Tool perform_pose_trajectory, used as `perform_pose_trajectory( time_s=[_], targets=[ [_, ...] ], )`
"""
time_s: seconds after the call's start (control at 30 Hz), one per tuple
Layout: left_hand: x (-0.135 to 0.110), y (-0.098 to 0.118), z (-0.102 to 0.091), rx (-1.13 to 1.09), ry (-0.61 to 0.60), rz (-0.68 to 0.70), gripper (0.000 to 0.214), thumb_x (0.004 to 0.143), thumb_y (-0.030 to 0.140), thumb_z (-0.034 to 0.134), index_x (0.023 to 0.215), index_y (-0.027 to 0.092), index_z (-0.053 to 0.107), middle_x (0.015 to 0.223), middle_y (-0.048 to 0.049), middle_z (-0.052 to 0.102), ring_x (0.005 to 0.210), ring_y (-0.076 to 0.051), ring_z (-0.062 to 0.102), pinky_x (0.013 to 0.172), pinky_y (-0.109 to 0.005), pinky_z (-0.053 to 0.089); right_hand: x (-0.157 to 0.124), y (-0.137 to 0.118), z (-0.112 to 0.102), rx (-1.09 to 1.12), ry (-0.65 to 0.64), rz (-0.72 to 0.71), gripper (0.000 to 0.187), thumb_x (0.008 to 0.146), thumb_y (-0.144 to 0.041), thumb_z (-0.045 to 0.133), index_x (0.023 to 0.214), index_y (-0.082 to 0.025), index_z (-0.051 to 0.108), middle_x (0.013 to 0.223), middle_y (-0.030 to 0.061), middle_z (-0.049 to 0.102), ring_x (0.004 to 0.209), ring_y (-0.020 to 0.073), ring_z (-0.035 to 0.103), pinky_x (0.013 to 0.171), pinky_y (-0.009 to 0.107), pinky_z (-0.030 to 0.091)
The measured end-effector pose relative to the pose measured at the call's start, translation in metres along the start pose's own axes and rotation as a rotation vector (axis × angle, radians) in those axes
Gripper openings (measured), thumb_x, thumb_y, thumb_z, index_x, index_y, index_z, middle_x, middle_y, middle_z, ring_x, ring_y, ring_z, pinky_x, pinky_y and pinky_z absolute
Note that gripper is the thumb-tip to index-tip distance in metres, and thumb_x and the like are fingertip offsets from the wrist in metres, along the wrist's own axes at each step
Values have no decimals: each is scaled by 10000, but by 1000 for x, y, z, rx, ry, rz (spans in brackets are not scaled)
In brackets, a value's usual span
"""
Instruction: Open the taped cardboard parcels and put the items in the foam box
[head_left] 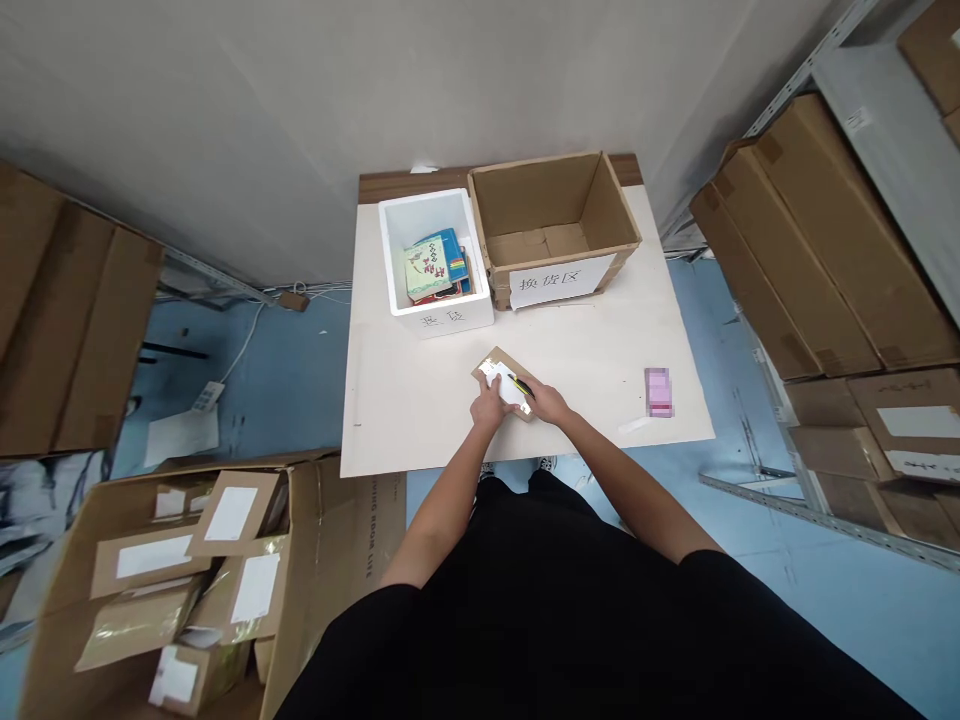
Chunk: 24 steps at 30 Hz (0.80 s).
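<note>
A small brown cardboard parcel [506, 357] with a white label [507, 392] lies at the front middle of the table. My left hand [489, 403] grips its near left side, the thumb on the label. My right hand [547, 402] is closed around a slim yellow-and-black tool, which looks like a utility knife [520, 385]; its tip points left over the label. Whether the tip touches the parcel, I cannot tell. Farther back stands a white foam box [442, 322] with several books [427, 268] in it. Beside it is an open cardboard box [615, 262] with a handwritten paper sign.
On the right of the white-topped table [405, 400] lies a pink item [659, 392], blurred out. A large carton [300, 560] holding several labelled parcels [232, 515] stands on the floor at lower left. Shelves with cardboard boxes [817, 230] flank the right side.
</note>
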<state>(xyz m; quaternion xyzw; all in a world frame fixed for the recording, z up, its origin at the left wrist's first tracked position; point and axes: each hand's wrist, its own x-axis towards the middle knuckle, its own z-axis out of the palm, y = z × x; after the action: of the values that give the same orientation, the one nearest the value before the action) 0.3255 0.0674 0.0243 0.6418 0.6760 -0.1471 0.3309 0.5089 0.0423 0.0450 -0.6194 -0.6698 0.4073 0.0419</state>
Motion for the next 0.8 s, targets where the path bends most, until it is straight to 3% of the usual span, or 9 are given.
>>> perform_pose_trajectory(
  time_s=[0.13,0.33,0.63,0.8],
  targets=[
    [0,-2,5,-25,10,-26,1076,844,777,716,1713,472,162,1829,-37,-95,1242,-349,702,945,-462,630,17,-15,-4,-92,-100,53,649,1045,-209,478,1676,-333,388,1554,32,615,1264,264,659,1011,371,546],
    [2,-3,11,-100,60,-25,1104,799,721,816,1697,452,234,1832,-72,-14,1249,-334,705,936,-434,634,10,-12,-10,-156,-147,69,659,1042,-206,468,1683,-333,377,1552,39,620,1245,256,671,949,337,537],
    [5,-5,12,-143,59,-7,1113,785,679,855,1691,421,262,1831,-74,-35,1280,-344,686,948,-427,631,2,-10,-9,-235,-143,97,631,1061,-293,526,1678,-291,400,1475,95,671,1207,297,687,901,333,534],
    [3,-4,10,-142,59,6,1111,801,632,863,1698,415,243,1831,-70,-57,1332,-350,657,966,-421,627,-4,-11,-7,-234,-114,111,600,1074,-279,503,1665,-310,407,1502,70,653,1231,276,679,952,348,533]
  ],
)
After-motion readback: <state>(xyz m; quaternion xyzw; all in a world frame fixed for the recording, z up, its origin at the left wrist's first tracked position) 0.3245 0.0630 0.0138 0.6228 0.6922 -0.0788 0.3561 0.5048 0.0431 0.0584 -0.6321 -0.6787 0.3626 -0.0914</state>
